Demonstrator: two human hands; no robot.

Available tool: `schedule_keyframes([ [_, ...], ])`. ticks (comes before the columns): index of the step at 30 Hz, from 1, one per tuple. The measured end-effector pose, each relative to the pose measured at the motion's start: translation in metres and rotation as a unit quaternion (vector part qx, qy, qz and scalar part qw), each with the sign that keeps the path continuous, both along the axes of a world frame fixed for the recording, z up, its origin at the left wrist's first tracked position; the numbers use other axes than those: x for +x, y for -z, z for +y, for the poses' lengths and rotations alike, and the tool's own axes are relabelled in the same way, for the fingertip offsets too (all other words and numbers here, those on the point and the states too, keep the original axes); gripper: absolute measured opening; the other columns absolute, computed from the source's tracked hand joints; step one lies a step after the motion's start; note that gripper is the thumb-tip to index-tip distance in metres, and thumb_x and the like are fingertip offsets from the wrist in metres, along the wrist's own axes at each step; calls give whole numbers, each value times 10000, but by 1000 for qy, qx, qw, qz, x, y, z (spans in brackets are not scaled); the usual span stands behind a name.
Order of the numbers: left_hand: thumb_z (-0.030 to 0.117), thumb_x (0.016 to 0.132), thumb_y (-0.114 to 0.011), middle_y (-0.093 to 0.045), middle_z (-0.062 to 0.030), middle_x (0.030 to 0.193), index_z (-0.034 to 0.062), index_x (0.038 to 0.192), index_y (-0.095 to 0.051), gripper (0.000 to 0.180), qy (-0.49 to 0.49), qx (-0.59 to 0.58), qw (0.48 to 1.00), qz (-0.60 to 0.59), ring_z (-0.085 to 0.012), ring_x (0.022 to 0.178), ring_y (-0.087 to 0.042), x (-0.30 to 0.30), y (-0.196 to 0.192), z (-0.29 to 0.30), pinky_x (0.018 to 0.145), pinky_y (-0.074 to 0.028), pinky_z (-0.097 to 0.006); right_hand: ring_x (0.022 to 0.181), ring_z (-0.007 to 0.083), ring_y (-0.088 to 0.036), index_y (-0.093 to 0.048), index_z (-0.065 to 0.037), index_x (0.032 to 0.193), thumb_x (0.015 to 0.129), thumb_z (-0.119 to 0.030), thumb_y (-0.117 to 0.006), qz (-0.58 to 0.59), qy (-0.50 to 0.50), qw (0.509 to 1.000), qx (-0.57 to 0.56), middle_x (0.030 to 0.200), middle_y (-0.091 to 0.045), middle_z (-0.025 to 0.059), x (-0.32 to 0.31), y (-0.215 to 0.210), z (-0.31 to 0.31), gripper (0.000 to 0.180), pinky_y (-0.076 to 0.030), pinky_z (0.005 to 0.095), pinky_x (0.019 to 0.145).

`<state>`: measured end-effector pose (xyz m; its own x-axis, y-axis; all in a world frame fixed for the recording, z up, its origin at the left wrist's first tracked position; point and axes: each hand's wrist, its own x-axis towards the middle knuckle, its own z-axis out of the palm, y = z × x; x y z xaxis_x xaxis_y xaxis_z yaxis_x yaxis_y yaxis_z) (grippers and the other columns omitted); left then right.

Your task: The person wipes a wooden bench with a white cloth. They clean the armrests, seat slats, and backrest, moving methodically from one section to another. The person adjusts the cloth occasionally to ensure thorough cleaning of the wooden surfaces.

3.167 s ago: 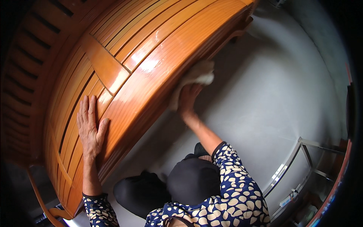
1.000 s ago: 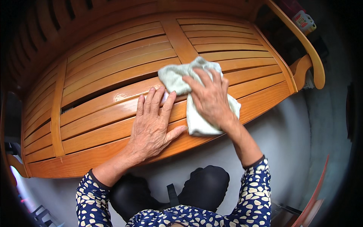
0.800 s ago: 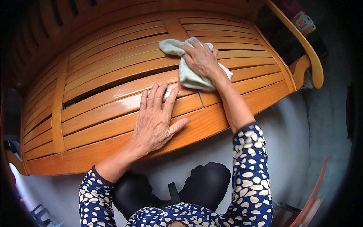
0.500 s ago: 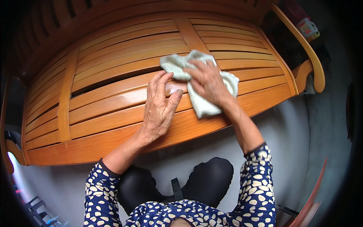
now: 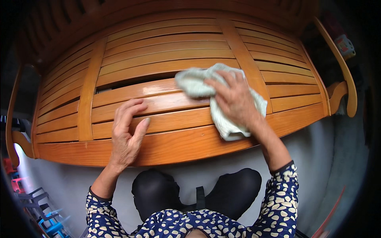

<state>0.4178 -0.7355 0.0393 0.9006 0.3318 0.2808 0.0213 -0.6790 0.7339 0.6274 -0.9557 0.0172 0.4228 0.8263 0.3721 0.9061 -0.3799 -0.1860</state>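
A pale green-white cloth (image 5: 194, 82) lies bunched over the front slats and front rail of a varnished wooden bench (image 5: 170, 147). My right hand (image 5: 235, 99) presses on the cloth, its bent fingers gripping the fabric; its far left end is blurred. Part of the cloth is hidden under my palm. Off to the left, my left hand (image 5: 129, 133) is over the front slats with nothing in it, thumb and fingers apart and loosely curved. Whether its fingertips touch the wood I cannot tell.
Curved wooden armrests (image 5: 340, 55) bound the bench at both ends, and a slatted backrest rises behind. A light-coloured jug (image 5: 344, 47) stands beyond the right armrest. Several coloured stools (image 5: 51, 225) are at the lower left. My knees (image 5: 158, 192) are close to the front rail.
My left hand has moved left along the slats, away from the cloth. My right hand stays on the cloth, whose left end has shifted. The whole view has swung slightly.
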Motion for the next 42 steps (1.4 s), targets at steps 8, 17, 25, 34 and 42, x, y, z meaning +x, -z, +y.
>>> schedule_keyframes([
  [8,65,895,-582,-535,-130,1263,20,1091,-611,203,-131,145,981,2,-270,1226,-475,-47,-1,63,1006,-406,-347,982,348,-488,-626,-141,1158,857,-170,-577,-46,184,982,1,1123,-544,153,56,21,35,307,-449,446,819],
  [17,175,971,-478,-524,-127,1244,0,1187,-554,288,-173,-96,978,-72,-240,1197,-467,-67,18,90,1039,-353,-337,1039,388,-455,-584,-54,1185,768,-14,-608,-1,70,997,23,1191,-490,244,-86,4,107,420,-397,489,879],
  [25,351,1000,-372,-407,-158,1385,-21,1281,-459,474,-201,-115,959,-162,-256,1301,-366,-66,30,94,1106,-248,-367,1078,382,-532,-618,28,990,800,-133,-548,15,-116,987,111,1187,-542,249,-191,13,230,259,-430,450,803],
  [34,178,926,-541,-465,-132,1350,52,1218,-553,319,-168,15,986,-8,-297,1302,-378,-65,26,88,1104,-248,-410,1124,445,-526,-579,8,1190,834,-129,-528,18,-140,988,56,1239,-522,263,-123,10,140,384,-433,515,932],
  [42,312,853,-649,-418,-134,1398,101,1290,-505,506,-122,267,947,134,-334,1343,-340,-62,14,74,1093,-189,-574,1081,398,-453,-549,-41,1237,840,-34,-562,-66,262,963,-21,1198,-482,251,-28,9,-10,397,-375,481,934],
])
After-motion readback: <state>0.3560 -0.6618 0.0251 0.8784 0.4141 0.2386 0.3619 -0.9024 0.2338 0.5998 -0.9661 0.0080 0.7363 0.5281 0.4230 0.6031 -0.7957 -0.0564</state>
